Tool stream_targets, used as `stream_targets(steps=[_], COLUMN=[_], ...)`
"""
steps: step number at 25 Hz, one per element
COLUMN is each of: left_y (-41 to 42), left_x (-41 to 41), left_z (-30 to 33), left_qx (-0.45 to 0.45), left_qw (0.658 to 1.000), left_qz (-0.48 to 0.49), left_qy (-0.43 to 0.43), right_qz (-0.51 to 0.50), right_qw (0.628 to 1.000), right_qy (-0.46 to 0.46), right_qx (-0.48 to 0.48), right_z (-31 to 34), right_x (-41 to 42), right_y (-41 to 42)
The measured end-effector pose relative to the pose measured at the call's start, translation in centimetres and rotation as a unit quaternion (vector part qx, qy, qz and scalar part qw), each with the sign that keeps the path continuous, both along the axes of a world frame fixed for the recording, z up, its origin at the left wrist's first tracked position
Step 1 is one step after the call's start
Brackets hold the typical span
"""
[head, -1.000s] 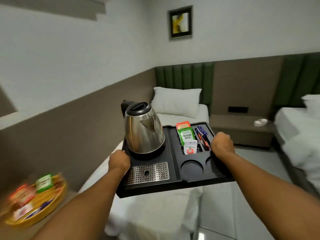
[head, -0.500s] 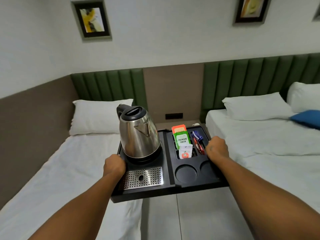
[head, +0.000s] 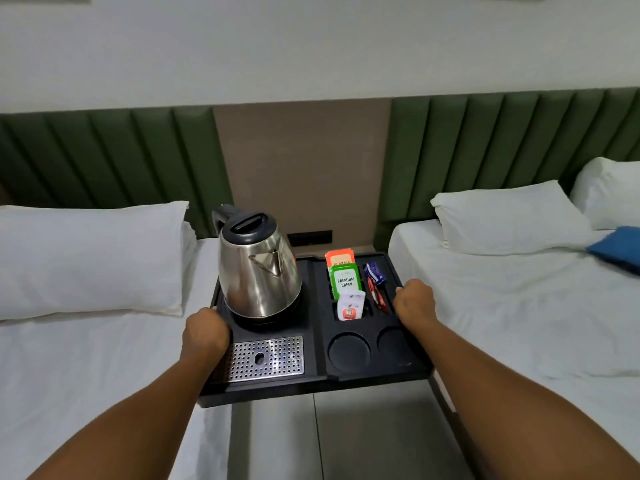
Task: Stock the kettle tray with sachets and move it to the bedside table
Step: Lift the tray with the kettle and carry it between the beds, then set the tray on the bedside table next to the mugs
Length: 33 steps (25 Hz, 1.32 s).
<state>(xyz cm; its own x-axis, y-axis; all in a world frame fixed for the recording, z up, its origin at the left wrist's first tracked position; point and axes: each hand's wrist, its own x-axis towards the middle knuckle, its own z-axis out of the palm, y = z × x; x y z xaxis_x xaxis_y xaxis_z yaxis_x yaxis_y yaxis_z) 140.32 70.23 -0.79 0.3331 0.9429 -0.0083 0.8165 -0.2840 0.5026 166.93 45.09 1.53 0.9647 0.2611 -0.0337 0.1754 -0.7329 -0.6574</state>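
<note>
Upright, sachets (head: pixel 346 284) fill the tray's (head: pixel 311 382) slots beside the kettle (head: pixel 258 271).

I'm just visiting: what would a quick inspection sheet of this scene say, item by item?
Surface: bedside table hidden behind the tray; floor below.
Job's things: black tray carried in the air; steel kettle upright on it; sachets standing in its compartments.
Clutter: nothing seen.
Hands: left hand and right hand grip the tray's side edges.
Cables: nothing seen.
Surroundings: white beds on both sides, green headboards, blue cushion.
</note>
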Motion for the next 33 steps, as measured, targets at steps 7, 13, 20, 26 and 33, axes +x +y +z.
stream_targets(steps=[7, 13, 20, 26, 33], left_y=[16.3, 29.9, 41.0, 44.1, 44.7], left_x=[18.3, 31.8, 40.8, 42.7, 43.9], left_z=[-5.0, -18.8, -40.3, -50.7, -53.9], left_qx=[-0.012, -0.037, -0.032, -0.027, -0.028], left_qw=[1.0, 0.999, 0.997, 0.994, 0.995], left_qz=[0.018, 0.034, 0.024, 0.063, 0.087], left_qy=[-0.009, -0.009, 0.065, 0.087, 0.037], right_qz=[0.001, 0.003, 0.006, 0.02, 0.014], right_qw=[0.993, 0.973, 0.971, 0.965, 0.967], right_qy=[0.118, 0.216, 0.203, 0.137, 0.17], right_qx=[-0.009, -0.081, -0.126, -0.223, -0.188], right_z=[-6.1, -19.0, -38.6, -49.0, -52.9], right_x=[19.4, 34.7, 44.5, 46.8, 48.6], right_y=[16.6, 30.6, 42.9, 46.7, 48.2])
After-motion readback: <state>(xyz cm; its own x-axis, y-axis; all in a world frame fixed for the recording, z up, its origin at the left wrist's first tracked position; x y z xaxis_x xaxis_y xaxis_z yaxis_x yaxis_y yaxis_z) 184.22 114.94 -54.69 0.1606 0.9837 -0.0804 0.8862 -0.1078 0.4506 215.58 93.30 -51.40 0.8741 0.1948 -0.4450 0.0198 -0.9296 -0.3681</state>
